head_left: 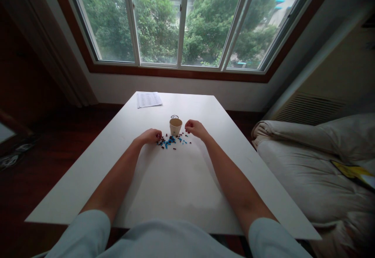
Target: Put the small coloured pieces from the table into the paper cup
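Observation:
A beige paper cup (175, 127) stands upright on the white table, its mouth facing up. In front of it and to both sides lie several small blue and dark brown pieces (169, 142), too small to name for certain. My left hand (151, 136) rests at the left edge of this scatter, its fingers curled in beside the pieces. Just right of the cup's rim, my right hand (195, 128) is held with fingers bent together, a little apart from the cup. Whatever either hand pinches is too small to make out.
Behind the cup lies a thin dark loop (174, 116). Printed sheets (149, 99) are at the far left of the white table (187, 183). A wide window (181, 23) is beyond the table, and a padded beige sofa (304, 172) stands to the right.

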`<state>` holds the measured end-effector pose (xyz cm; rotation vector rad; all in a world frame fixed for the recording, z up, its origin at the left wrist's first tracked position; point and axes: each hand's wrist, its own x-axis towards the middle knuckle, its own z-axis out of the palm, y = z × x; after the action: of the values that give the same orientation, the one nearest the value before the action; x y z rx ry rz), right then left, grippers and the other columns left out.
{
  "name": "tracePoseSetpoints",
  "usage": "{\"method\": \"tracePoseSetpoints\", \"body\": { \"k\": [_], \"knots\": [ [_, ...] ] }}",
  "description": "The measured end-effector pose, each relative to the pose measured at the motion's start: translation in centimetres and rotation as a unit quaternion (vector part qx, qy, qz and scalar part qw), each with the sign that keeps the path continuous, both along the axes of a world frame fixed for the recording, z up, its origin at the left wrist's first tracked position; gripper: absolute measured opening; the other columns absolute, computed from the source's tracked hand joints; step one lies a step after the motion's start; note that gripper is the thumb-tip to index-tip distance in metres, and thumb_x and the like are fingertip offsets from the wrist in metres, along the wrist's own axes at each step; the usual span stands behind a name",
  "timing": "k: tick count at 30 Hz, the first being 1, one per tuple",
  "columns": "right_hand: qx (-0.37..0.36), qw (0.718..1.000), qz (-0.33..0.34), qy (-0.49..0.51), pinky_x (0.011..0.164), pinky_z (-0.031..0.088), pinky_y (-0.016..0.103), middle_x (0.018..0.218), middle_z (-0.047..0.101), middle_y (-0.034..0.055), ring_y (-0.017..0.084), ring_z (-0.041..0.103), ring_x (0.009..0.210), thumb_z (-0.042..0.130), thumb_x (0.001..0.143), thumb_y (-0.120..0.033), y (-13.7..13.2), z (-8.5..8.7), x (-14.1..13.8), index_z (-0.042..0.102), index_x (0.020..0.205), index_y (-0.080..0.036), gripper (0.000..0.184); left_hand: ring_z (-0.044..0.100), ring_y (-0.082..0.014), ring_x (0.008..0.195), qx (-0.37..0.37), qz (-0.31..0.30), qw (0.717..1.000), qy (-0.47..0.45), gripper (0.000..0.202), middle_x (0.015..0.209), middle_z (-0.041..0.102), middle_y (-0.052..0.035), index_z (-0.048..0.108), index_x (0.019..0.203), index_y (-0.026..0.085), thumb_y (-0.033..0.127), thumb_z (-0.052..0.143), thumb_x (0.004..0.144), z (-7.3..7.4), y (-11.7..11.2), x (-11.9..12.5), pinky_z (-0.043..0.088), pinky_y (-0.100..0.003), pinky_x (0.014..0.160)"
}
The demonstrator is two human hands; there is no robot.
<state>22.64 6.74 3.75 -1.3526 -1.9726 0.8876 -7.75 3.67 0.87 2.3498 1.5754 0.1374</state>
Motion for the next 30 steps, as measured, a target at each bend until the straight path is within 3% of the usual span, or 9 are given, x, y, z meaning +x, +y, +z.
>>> {"method": "tracePoseSetpoints", "body": {
  "k": [6, 12, 20, 30],
  "knots": [
    [-0.053, 0.972, 0.011, 0.230, 0.056, 0.046, 0.020, 0.076, 0.071, 0.0029, 0.011, 0.062, 0.065, 0.070, 0.074, -0.026, -0.4, 0.5, -1.1, 0.067, 0.088, -0.016, 0.017, 0.061, -0.0155, 0.079, 0.032, -0.004, 0.999, -0.020, 0.019, 0.090, 0.071, -0.0020, 0.069, 0.090, 0.022, 0.028, 0.056, 0.079, 0.2, -0.1, 0.1, 0.043, -0.024, 0.068],
    [-0.147, 0.926, 0.037, 0.345, 0.061, 0.053, 0.020, 0.085, 0.074, 0.0054, 0.012, 0.067, 0.072, 0.075, 0.074, -0.024, -1.6, 1.3, -2.7, 0.070, 0.090, -0.016, 0.019, 0.058, -0.0140, 0.073, 0.045, -0.022, 0.998, -0.040, 0.016, 0.084, 0.069, -0.0007, 0.067, 0.088, 0.022, 0.028, 0.054, 0.081, 1.0, -0.3, 0.2, 0.042, -0.023, 0.065],
    [-0.200, 0.889, 0.036, 0.411, 0.074, 0.061, 0.025, 0.096, 0.075, 0.0096, 0.015, 0.072, 0.084, 0.064, 0.088, -0.018, -1.3, 0.6, -3.3, 0.069, 0.101, -0.014, 0.015, 0.058, -0.0131, 0.073, 0.113, -0.049, 0.987, -0.107, 0.021, 0.085, 0.069, -0.0016, 0.067, 0.093, 0.021, 0.024, 0.048, 0.085, 2.1, -0.9, 1.5, 0.044, -0.024, 0.070],
    [-0.197, 0.892, 0.038, 0.405, 0.073, 0.061, 0.027, 0.108, 0.073, 0.0114, 0.016, 0.073, 0.083, 0.060, 0.093, -0.025, -1.5, 0.8, -3.3, 0.066, 0.109, -0.015, 0.019, 0.059, -0.0130, 0.073, 0.127, -0.037, 0.981, -0.145, 0.021, 0.087, 0.071, -0.0026, 0.068, 0.095, 0.019, 0.028, 0.050, 0.088, 2.9, -1.4, 2.5, 0.046, -0.025, 0.072]
  ]
}}
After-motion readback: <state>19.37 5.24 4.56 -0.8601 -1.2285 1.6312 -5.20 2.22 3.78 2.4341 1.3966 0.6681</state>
